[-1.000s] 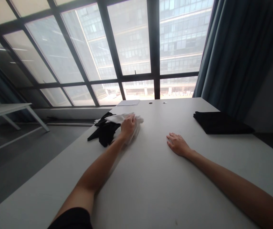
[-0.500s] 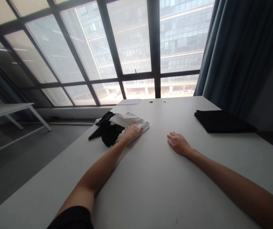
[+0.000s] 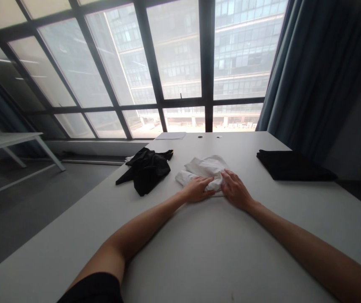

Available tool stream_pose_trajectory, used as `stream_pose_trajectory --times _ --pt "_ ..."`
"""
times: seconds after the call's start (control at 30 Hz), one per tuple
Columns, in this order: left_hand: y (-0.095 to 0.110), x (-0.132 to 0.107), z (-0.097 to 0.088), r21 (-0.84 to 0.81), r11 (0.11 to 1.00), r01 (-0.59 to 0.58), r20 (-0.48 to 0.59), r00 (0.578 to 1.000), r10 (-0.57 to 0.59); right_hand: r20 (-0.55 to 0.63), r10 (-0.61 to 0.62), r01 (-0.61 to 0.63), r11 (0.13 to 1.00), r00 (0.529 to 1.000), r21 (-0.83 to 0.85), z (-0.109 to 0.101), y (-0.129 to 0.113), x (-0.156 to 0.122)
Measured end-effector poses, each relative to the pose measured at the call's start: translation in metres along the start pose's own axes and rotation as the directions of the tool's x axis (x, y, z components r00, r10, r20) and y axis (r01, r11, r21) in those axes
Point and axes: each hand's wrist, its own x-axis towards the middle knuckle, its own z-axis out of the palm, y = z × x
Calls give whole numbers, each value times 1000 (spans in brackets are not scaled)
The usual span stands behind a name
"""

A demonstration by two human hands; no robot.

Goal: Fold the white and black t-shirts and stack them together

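Observation:
A crumpled white cloth lies bunched on the white table in front of me, its exact kind not clear. My left hand is closed on its near left side, fingers pointing right across the fabric. At the right edge of the cloth, my right hand has its fingers on the fabric and closed against it. The two hands are close together but apart. To the left, a rumpled black cloth rests by the table's left edge, with a bit of white showing behind it.
A neatly folded black cloth lies on the right side of the table. Toward the window are a white sheet and two small round holes or caps. Another white table stands at far left; a blue curtain hangs at right.
My left hand has pulled the white cloth rightward off the black pile to the table's middle. My right hand, empty on the table before, now has its fingers on the cloth.

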Motion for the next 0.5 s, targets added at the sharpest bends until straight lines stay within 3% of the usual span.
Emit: stream_pose_trajectory --times 0.17,0.3,0.37,0.43,0.47,0.5 --pt "-4 -3 -2 23 999 -27 -12 1000 27 146 -132 127 991 980 42 -6 -6 0" --pt "-18 -2 -10 81 997 -2 -71 997 8 182 -81 75 996 980 40 -4 -3 -1" --pt "-34 -1 -18 124 987 99 -110 990 -85 176 -42 39 999 983 19 -4 -3 0" --pt "-55 -4 -29 166 930 328 -151 940 -305 173 -22 22 1000 985 3 -4 -4 0" --pt "-67 -7 -36 192 856 481 -161 875 -456 173 -19 19 1000 985 -2 -4 -5 1" --pt "-80 -12 -43 230 749 621 -144 783 -605 174 -17 19 1000 985 -7 -4 -6 1"
